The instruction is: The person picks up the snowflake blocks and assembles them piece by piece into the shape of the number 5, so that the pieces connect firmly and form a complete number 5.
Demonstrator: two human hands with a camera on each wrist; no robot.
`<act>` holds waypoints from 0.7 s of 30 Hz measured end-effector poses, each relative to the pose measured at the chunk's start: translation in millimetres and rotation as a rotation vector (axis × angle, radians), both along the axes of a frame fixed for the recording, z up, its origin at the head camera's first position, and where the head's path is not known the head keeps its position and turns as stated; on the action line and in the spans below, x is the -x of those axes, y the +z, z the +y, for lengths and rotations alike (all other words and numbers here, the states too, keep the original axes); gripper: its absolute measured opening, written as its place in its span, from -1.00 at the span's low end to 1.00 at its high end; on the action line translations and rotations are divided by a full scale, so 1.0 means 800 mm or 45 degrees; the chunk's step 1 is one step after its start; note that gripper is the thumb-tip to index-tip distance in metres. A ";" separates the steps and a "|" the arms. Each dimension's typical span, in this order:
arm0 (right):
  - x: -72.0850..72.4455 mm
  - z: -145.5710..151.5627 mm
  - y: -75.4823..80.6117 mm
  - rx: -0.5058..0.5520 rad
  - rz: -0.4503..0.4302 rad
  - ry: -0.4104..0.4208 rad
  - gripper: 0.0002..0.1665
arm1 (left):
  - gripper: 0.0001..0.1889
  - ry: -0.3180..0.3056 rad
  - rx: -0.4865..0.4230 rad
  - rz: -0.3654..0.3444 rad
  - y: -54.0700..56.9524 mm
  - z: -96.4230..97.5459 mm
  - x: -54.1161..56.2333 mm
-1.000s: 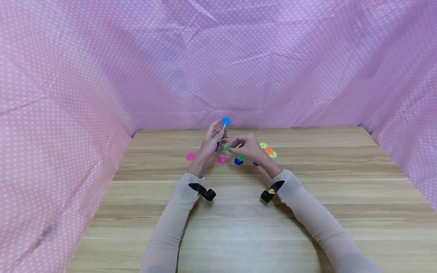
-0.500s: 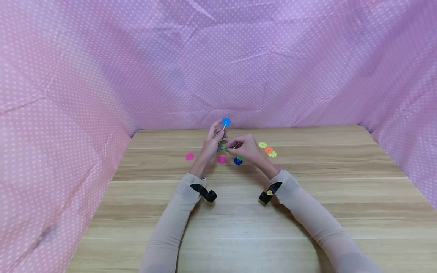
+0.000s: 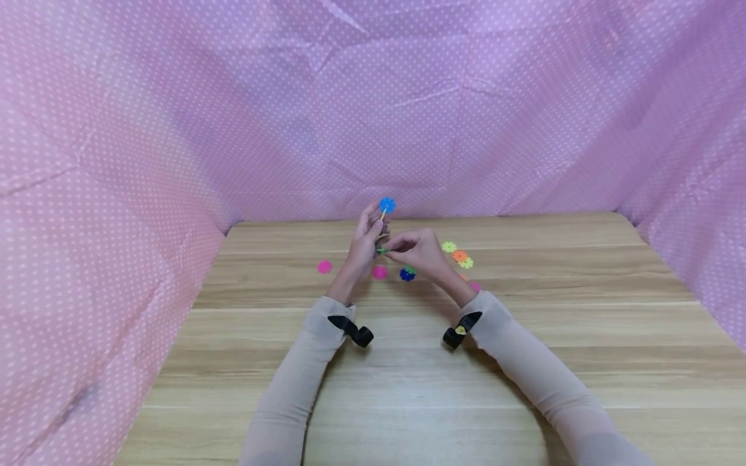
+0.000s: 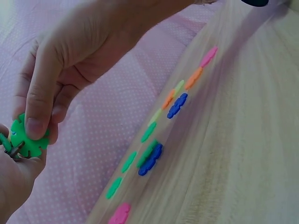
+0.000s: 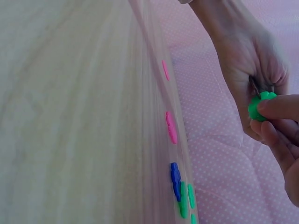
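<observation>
My left hand (image 3: 360,251) holds up a small build of notched plastic snowflake discs. At its top stands a blue disc (image 3: 387,204), with a yellow disc (image 3: 383,214) seen edge-on below it. Dark brown discs sit lower, partly hidden by the palm and fingers. Between thumb and fingers my right hand (image 3: 422,251) pinches a green disc (image 4: 21,137), its rim right at a dark disc (image 5: 254,85) in the left palm. Another green piece (image 4: 4,141) shows beside it in the left wrist view.
Loose discs lie on the wooden table (image 3: 408,375): pink discs (image 3: 324,266) at left, a dark blue disc (image 3: 407,276) overlapped by a green one, and orange (image 3: 459,256) and yellow-green discs (image 3: 449,247) at right. Pink dotted cloth (image 3: 373,116) hangs behind and at both sides.
My right hand has shifted slightly left, bringing the green disc against the dark disc. The left hand has turned a little, so less of that dark disc shows. The blue disc has risen slightly.
</observation>
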State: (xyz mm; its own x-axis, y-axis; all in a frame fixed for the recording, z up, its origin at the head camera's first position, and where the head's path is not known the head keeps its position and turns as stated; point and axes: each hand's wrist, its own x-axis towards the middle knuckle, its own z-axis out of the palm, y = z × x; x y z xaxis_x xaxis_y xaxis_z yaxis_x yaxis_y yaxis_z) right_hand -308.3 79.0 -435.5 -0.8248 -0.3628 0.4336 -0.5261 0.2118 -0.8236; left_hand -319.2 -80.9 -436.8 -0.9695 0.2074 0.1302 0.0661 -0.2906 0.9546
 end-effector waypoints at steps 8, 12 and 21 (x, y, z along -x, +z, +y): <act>0.004 0.005 0.007 -0.074 -0.082 0.050 -0.92 | -0.53 -0.026 0.001 -0.028 0.002 -0.007 0.000; 0.007 0.008 0.013 -0.140 -0.088 0.065 -0.93 | -0.55 -0.072 0.030 -0.032 0.006 -0.011 -0.001; 0.013 0.020 0.027 -0.251 -0.154 0.151 -0.84 | -0.59 -0.071 0.077 -0.032 0.007 -0.021 0.000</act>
